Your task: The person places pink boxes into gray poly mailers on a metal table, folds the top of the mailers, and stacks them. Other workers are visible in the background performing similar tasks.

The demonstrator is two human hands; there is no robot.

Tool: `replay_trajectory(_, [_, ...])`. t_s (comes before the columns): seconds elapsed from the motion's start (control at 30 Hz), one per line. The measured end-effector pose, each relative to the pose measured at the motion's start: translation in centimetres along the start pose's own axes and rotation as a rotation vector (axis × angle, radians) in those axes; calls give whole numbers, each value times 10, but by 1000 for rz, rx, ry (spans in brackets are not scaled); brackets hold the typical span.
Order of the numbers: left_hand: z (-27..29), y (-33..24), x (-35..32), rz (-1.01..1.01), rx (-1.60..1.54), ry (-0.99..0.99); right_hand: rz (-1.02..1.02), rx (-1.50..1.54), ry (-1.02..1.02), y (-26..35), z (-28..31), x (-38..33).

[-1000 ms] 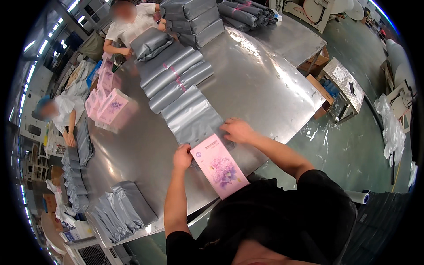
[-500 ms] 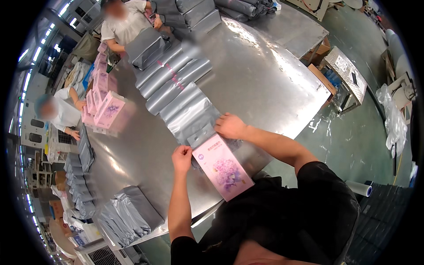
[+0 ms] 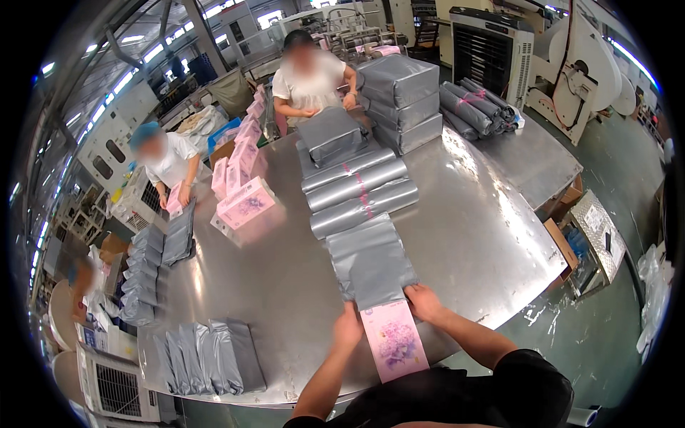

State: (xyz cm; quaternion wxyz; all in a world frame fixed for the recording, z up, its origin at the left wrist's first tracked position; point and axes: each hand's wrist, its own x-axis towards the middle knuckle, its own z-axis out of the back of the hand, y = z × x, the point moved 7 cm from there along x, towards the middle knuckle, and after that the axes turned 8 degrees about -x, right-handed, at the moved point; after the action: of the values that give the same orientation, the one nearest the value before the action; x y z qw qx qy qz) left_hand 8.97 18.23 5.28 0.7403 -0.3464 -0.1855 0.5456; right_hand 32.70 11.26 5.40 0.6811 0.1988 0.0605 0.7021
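Note:
A pink box with a purple flower picture lies just in front of me at the table's near edge. Its far end is covered by the mouth of a grey plastic bag, the front one of a layered pile of such bags. My left hand is closed at the left edge of the bag mouth, beside the box. At the right edge my right hand grips the bag, its fingertips partly hidden against the plastic. Beyond the pile lie rolled bundles of grey bags with pink marks across them.
Filled grey parcels stand at the near left of the metal table. Pink boxes are grouped at the far left. Two people in white tops work across the table, near tall grey packages. More rolled bags lie far right.
The bag mouth now covers the box's far end, which was bare with its hanging tab showing. Both hands have drawn along the box sides. The view has tilted up and shifted left.

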Motion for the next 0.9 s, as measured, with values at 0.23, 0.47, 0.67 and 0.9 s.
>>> replay_trajectory(0.23, [-13,40,-91,100,-310,211,-146,508,582,30,-8,-133])
replay_trajectory(0.47, [-43,74,-91,184,-682,-85,-268,285,174,5,8,-119])
replay_trajectory(0.67, [-66,81,-110,230,-800,-36,299,-29,51,120,-22,-70])
replay_trajectory(0.9, [-55,74,-127,325,-1120,-19,244,90,26,139,-22,-56])
